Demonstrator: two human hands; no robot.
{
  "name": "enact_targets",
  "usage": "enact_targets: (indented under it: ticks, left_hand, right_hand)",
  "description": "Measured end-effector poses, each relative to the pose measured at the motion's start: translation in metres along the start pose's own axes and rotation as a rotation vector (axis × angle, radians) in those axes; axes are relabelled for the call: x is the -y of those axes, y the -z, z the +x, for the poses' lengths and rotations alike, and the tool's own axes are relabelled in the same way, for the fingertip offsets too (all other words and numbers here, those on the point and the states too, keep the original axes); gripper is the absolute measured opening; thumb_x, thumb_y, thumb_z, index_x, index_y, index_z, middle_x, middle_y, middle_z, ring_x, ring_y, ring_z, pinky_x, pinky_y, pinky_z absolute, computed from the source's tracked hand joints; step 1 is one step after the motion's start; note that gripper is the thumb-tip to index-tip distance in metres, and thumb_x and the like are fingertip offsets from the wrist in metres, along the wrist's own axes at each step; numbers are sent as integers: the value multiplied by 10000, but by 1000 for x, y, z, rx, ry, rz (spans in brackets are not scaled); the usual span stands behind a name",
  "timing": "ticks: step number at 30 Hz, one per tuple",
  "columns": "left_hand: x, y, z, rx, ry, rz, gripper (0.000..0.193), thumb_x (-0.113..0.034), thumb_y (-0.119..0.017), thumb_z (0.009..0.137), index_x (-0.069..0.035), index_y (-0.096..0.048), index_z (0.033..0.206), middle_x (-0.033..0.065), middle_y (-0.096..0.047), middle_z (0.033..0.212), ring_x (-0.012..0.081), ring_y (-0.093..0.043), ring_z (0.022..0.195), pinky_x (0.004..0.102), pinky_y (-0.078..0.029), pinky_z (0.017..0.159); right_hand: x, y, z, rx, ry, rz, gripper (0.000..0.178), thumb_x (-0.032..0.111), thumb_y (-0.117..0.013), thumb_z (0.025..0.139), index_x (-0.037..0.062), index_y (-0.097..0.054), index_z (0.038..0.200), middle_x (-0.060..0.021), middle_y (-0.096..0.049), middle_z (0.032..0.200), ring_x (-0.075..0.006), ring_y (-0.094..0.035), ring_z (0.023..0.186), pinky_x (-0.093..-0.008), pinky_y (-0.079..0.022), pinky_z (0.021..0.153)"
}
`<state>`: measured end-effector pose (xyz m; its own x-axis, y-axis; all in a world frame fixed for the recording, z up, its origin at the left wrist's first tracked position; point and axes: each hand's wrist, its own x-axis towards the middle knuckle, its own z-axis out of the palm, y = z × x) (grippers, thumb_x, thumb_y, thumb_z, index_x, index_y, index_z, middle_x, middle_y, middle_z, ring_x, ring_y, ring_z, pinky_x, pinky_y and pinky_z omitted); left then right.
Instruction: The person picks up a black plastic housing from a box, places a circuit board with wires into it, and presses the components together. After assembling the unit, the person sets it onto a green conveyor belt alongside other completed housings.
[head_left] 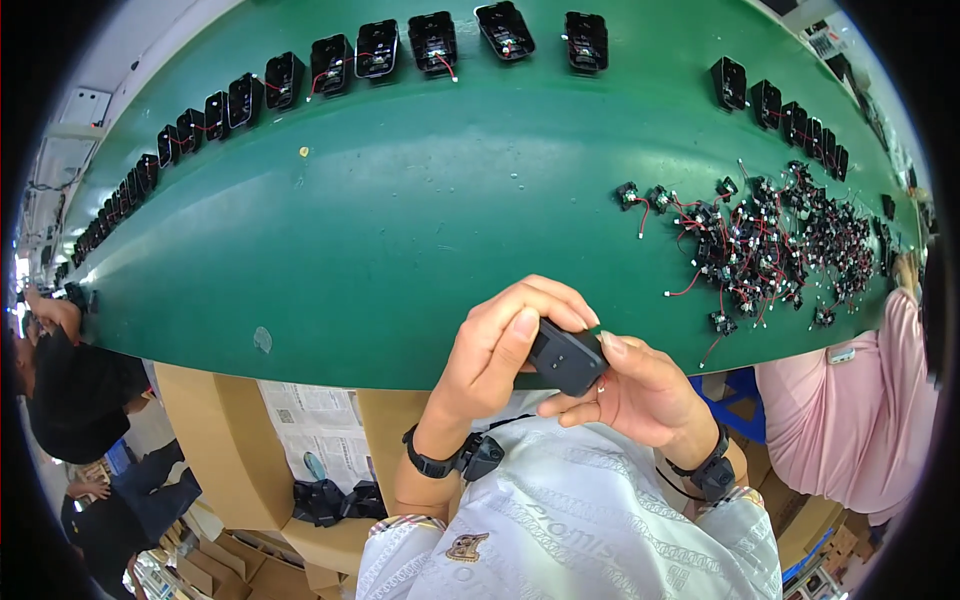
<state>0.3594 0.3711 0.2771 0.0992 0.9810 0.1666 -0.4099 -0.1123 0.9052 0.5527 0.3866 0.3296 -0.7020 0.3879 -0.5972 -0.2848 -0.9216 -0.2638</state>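
Observation:
A small black plastic housing (566,362) is held just over the near edge of the green table, close to my body. My left hand (492,345) grips its far left side, thumb on top and fingers wrapped over the far end. My right hand (652,392) touches the right side with its thumb, its fingers curled below. By the right fingers shows a tiny white piece, too small to make out. The housing's underside and part of its far end are hidden by the hands.
Black open housings (432,42) with red wires line the green table's (430,220) far edge. A pile of small black parts with red wires (745,245) lies at right. A pink-clothed person (850,410) sits right; people in black (80,400) are left. Cardboard boxes (225,440) stand below.

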Motion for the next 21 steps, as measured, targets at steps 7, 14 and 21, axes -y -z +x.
enact_targets:
  ticks: [7,14,21]
  left_hand:
    - [-1,9,13,115,-145,108,356,-236,-372,1048,13,-627,1034,195,-664,1060,245,-645,937,344,-519,830]
    - [4,17,6,-208,25,285,406,-159,-626,914,-27,-554,1291,164,-578,1270,271,-630,1046,393,-505,914]
    - [-5,-13,-18,-176,-326,349,673,-185,-711,837,-57,-434,1437,180,-478,1359,370,-540,1186,444,-471,965]
  right_hand:
    - [6,6,3,91,48,-29,431,247,-547,987,-84,-545,1262,-236,-611,1199,-356,-658,1035,-410,-580,883]
    - [45,7,-30,-384,766,-730,293,191,-616,834,-67,-626,970,-144,-631,970,-241,-618,931,-364,-507,827]
    - [66,111,-21,-23,618,-885,323,42,-643,933,-39,-574,1238,-177,-624,1152,-233,-646,939,-341,-562,845]
